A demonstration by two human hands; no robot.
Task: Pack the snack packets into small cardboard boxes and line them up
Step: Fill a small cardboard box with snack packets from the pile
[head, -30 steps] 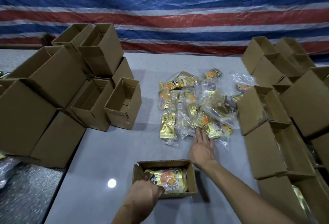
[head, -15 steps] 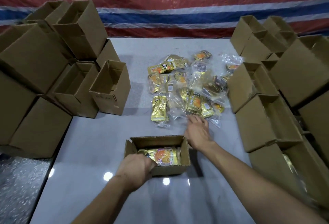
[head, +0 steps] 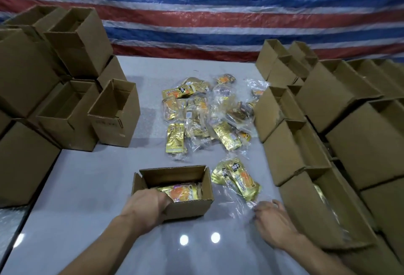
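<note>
Nearby, left hand (head: 146,207) on box (head: 190,208) rim

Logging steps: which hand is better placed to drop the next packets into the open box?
Right. The right hand pinches the wrapped packets beside the box; the left hand grips the box's near corner.

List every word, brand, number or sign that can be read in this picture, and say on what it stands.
Nothing can be read with certainty.
Print on the gold packet in the open box: blurred.
Dark characters on the bagged packets beside that box: blurred.
Dark characters on packets in the pile: too small and blurred.
Faint print on the side of the empty box at left: too faint.
</note>
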